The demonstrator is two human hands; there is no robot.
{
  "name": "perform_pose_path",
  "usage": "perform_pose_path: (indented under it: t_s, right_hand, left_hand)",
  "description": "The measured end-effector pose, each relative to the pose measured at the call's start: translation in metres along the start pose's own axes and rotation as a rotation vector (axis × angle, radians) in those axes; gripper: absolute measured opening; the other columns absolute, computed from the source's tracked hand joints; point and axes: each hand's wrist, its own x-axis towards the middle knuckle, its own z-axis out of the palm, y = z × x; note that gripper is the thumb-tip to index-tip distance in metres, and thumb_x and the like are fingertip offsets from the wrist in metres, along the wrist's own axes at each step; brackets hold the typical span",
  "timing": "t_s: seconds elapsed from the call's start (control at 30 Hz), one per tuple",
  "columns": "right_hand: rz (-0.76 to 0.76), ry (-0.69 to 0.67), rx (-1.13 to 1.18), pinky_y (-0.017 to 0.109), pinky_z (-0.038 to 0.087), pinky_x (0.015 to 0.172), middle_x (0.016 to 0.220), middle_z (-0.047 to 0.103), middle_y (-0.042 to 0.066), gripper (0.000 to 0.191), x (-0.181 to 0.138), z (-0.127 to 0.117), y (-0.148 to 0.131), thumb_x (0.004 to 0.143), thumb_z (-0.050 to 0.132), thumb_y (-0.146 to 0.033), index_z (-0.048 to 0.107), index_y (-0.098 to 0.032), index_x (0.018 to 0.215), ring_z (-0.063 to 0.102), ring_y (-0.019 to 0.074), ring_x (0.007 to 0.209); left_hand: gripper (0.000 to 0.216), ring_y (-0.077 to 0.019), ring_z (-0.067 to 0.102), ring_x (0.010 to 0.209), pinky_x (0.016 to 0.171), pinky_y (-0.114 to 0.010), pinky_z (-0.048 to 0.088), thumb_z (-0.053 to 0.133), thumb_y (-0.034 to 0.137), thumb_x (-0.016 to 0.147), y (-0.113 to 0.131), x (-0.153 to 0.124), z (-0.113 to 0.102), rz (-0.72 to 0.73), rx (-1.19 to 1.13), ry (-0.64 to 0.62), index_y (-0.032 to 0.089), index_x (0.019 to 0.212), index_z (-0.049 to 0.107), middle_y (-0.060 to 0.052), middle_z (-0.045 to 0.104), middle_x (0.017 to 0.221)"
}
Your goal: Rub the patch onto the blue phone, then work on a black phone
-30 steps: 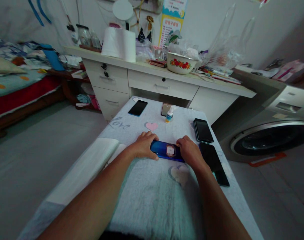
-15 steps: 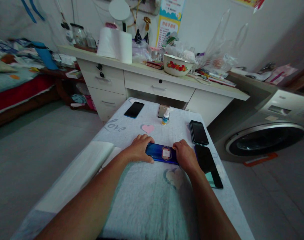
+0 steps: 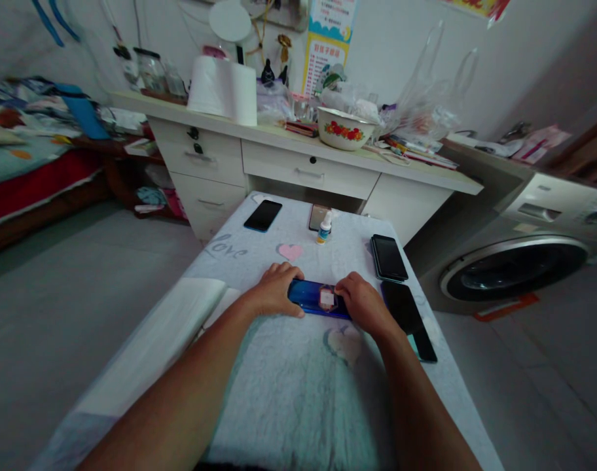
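A blue phone lies back side up on the cloth-covered table. On its back is a small pale square sticker inside a hexagonal outline. My left hand grips the phone's left end, thumb along the near edge and fingers on the far edge. Over the right end is my right hand, closed, its fingertips bent together at the right edge of the sticker. Whether those fingertips pinch the sticker's edge cannot be made out. The right hand hides the phone's right end.
A dark tablet and stacked phones lie at the right. Farther back are a small spray bottle, a phone behind it and a black-screened phone. A white desk and a washing machine stand beyond.
My right fingertips have shifted left from the phone's far right edge to the sticker's edge. My left hand keeps its grip. The view has shifted slightly.
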Motion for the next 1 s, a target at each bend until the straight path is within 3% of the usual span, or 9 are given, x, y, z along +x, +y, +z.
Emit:
perform_pose_path:
  t_s: [0.23, 0.5, 0.83, 1.0]
  right_hand:
    - [-0.139, -0.105, 0.102, 0.022, 0.037, 0.075, 0.089, 0.058, 0.005, 0.022, -0.008, -0.009, 0.007, 0.089, 0.047, -0.016, 0.068, -0.016, 0.088, 0.055, 0.0125, 0.081]
    - [0.057, -0.010, -0.057, 0.023, 0.036, 0.077, 0.096, 0.056, 0.007, 0.024, -0.004, -0.004, 0.003, 0.091, 0.043, -0.018, 0.067, -0.017, 0.092, 0.055, 0.0139, 0.085]
    - [-0.024, 0.010, 0.046, 0.021, 0.036, 0.079, 0.095, 0.055, 0.005, 0.025, -0.001, 0.004, -0.010, 0.094, 0.041, -0.022, 0.066, -0.017, 0.094, 0.054, 0.0119, 0.085]
    - [0.028, 0.052, 0.025, 0.022, 0.037, 0.078, 0.096, 0.055, 0.006, 0.025, 0.005, 0.010, -0.012, 0.094, 0.041, -0.023, 0.066, -0.018, 0.094, 0.055, 0.0130, 0.086]
  left_hand:
    - [0.070, -0.0268, 0.042, 0.106, 0.088, -0.034, 0.038, 0.076, 0.053, 0.052, 0.001, 0.000, -0.001, -0.006, -0.002, -0.010, 0.026, 0.111, 0.050, -0.004, 0.049, 0.111]
    - [0.070, -0.0271, 0.042, 0.107, 0.089, -0.035, 0.037, 0.077, 0.052, 0.051, -0.002, 0.001, 0.000, 0.002, 0.002, -0.013, 0.027, 0.111, 0.049, -0.004, 0.048, 0.112]
    - [0.070, -0.0276, 0.042, 0.105, 0.087, -0.035, 0.037, 0.076, 0.054, 0.052, 0.000, 0.001, -0.001, 0.011, 0.024, -0.017, 0.025, 0.111, 0.050, -0.004, 0.050, 0.110]
    - [0.069, -0.0272, 0.042, 0.106, 0.087, -0.034, 0.037, 0.077, 0.051, 0.052, 0.004, 0.000, -0.003, -0.001, 0.013, -0.023, 0.025, 0.110, 0.051, -0.004, 0.050, 0.109]
